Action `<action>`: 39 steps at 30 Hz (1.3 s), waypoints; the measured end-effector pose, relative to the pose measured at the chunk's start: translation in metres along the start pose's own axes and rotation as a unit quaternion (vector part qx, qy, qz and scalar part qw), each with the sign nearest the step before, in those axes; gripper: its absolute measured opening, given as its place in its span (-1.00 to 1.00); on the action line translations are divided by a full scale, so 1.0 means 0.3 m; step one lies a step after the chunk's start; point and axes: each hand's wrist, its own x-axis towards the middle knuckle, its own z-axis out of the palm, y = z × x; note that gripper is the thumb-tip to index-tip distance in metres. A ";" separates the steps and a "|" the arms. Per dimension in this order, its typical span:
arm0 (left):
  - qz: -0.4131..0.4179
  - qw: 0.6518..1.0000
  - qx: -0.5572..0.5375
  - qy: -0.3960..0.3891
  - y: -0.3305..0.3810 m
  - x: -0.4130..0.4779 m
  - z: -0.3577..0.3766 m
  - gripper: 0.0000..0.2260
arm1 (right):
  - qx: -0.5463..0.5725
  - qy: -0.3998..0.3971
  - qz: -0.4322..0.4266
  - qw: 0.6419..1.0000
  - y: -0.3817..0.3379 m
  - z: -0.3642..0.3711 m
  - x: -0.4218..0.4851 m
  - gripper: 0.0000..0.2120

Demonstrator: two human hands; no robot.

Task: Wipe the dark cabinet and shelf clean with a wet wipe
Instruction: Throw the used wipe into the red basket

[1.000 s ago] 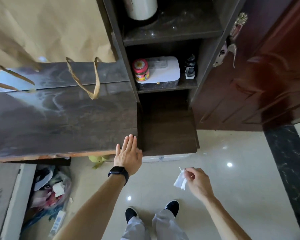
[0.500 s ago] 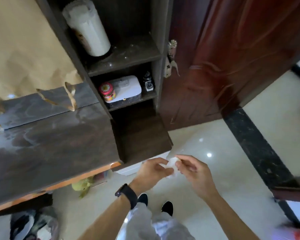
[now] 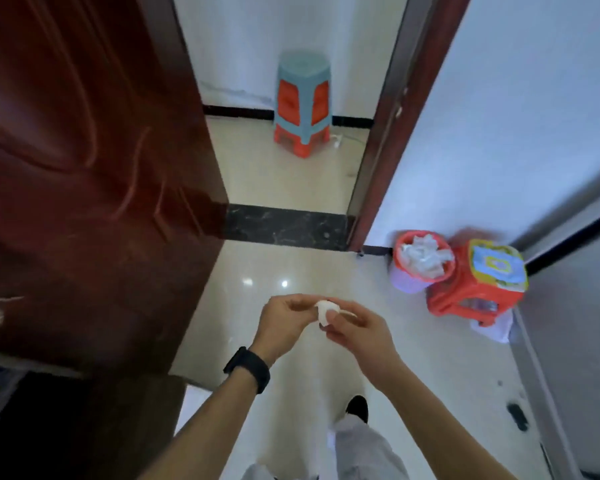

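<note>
Now we pinch the small crumpled white wet wipe (image 3: pixel 326 311) between left hand (image 3: pixel 281 320) and right hand (image 3: pixel 357 327), held over the glossy floor (it looks spent). We should ball it tight, then drop it squarely into the red-rimmed waste bin (image 3: pixel 405 283).

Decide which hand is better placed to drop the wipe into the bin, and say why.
Probably the right. Both hands pinch the wipe, but the right hand is nearer the bin, which stands by the wall on that side; the left hand must cross over.
</note>
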 end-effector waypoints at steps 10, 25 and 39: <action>0.028 0.976 0.097 -0.195 0.233 0.517 0.660 -0.81 | -0.069 0.252 -0.093 0.961 -0.126 -0.694 0.201 -0.76; 0.192 0.810 0.539 -0.128 0.336 1.360 1.110 -0.50 | -0.179 0.320 -0.019 0.930 -0.204 -1.427 0.793 -0.87; 0.333 0.642 0.689 0.041 0.343 2.338 1.352 -0.19 | -0.358 0.245 0.135 0.891 0.097 -1.851 1.668 -0.67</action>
